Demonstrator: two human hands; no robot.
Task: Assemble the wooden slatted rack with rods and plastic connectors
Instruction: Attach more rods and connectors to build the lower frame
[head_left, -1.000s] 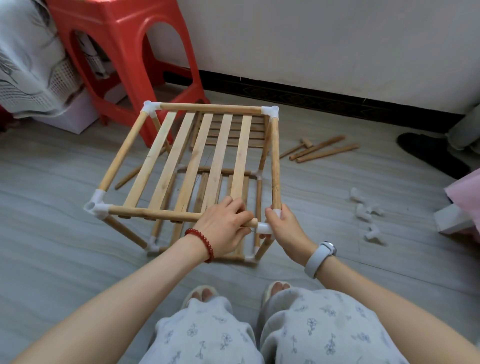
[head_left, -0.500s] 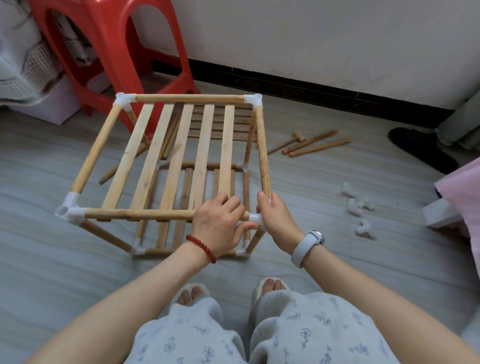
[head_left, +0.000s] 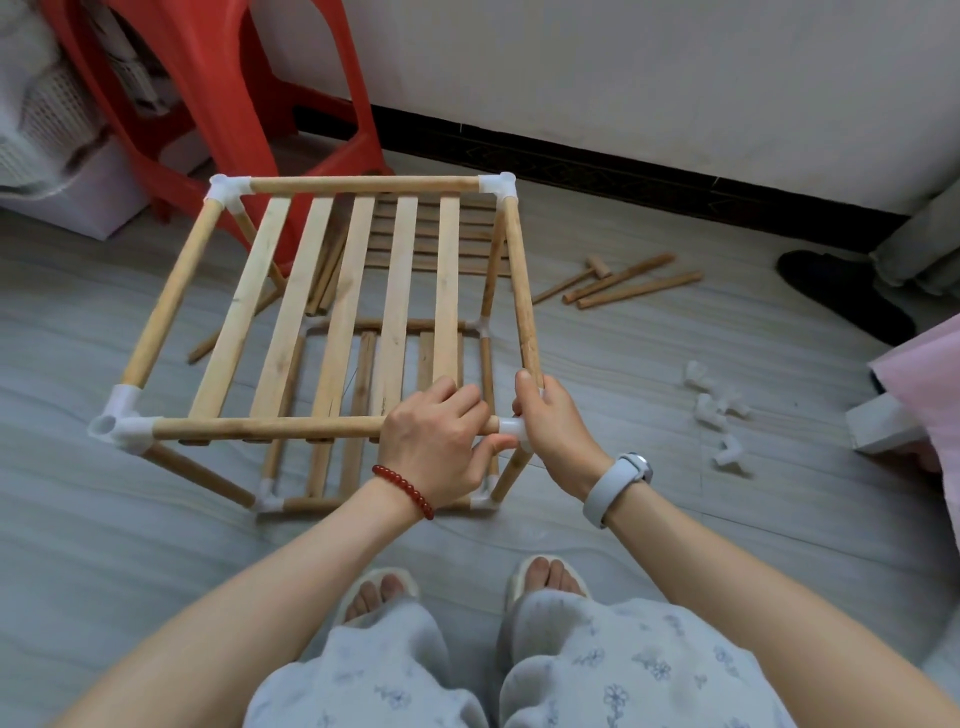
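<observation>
The wooden slatted rack (head_left: 343, 312) stands on the floor in front of me, a box of rods joined by white plastic corner connectors, with slats across its top and bottom levels. My left hand (head_left: 434, 441) grips the near top rod (head_left: 260, 427) close to its right end. My right hand (head_left: 556, 423) is closed around the near right corner connector (head_left: 511, 428), where that rod meets the right side rod (head_left: 522, 280). The other top connectors (head_left: 122, 423) are seated.
Loose wooden rods (head_left: 628, 283) lie on the floor to the right of the rack, with several spare white connectors (head_left: 714, 408) nearer me. A red plastic stool (head_left: 208, 104) stands behind the rack at left. My slippered feet (head_left: 457, 584) are just below it.
The view has shifted slightly, so the rack sits a little further left and lower in frame. Both hands stay on the near right corner, pressing rod and connector together.
</observation>
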